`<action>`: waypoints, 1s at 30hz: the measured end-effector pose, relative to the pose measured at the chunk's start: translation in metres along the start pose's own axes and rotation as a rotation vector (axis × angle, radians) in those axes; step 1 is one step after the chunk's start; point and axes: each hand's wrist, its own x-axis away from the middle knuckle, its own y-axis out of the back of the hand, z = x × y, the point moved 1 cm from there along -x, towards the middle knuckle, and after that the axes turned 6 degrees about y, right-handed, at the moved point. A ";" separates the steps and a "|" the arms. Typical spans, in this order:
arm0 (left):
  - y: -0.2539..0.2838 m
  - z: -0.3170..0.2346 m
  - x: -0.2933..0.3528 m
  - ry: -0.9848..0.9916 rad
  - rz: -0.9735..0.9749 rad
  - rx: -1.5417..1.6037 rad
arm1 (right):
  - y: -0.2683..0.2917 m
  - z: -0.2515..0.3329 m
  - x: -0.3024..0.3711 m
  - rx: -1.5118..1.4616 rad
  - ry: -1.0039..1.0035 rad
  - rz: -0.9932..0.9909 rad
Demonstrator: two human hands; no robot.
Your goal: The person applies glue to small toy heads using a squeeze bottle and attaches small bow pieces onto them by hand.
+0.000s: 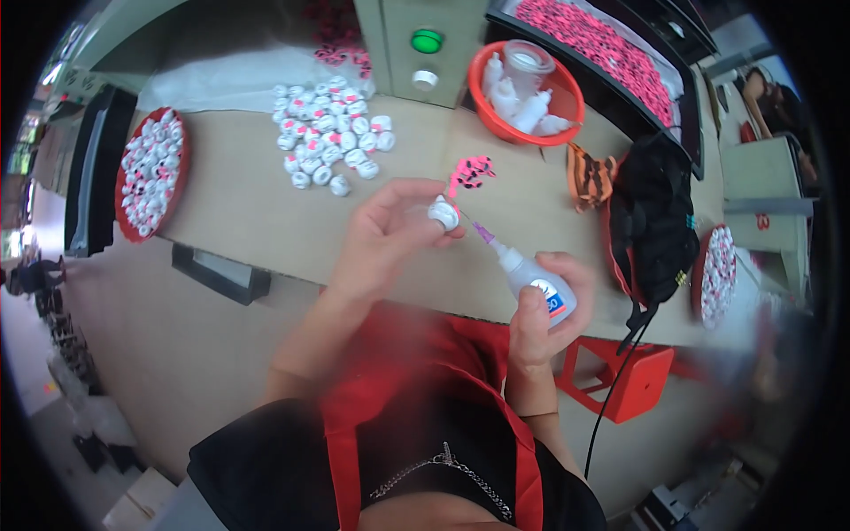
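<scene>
Squeeze bottle [535, 275] in right fingers [575, 274] bears a printed blue label [554, 302]

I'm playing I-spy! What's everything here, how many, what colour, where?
Table: one, beige, middle
Held piece: one, white, in left grip
Squeeze bottle: one, pale, purple-tipped, in right grip
Tray: one, black, upper right
Small bits: many, pink and black, centre and tray
Heaped pieces: many, white and pink, left
Dishes: two, red, left and right
Bowl: one, orange-red, table's far side
Bottles: several, white, in bowl
Tub: one, clear, in bowl
Bag: one, black, right
Cloth: one, orange and black, beside bag
Stool: one, red, below table
Button: one, green, top
Knob: one, white, under button
Edges: too blurred to count
Apron: one, red, worn
left grip, right grip: one each, bare, centre
</scene>
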 end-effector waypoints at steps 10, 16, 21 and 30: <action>-0.003 0.016 0.002 -0.340 -0.019 -0.199 | 0.001 0.007 -0.005 0.111 0.224 0.183; -0.006 0.015 0.004 -0.355 -0.029 -0.224 | 0.002 0.005 -0.010 0.106 0.263 0.204; -0.005 0.016 0.003 -0.377 -0.041 -0.282 | -0.001 0.003 -0.010 0.104 0.241 0.189; -0.005 0.012 0.004 -0.351 -0.069 -0.296 | -0.001 0.003 -0.012 0.112 0.280 0.290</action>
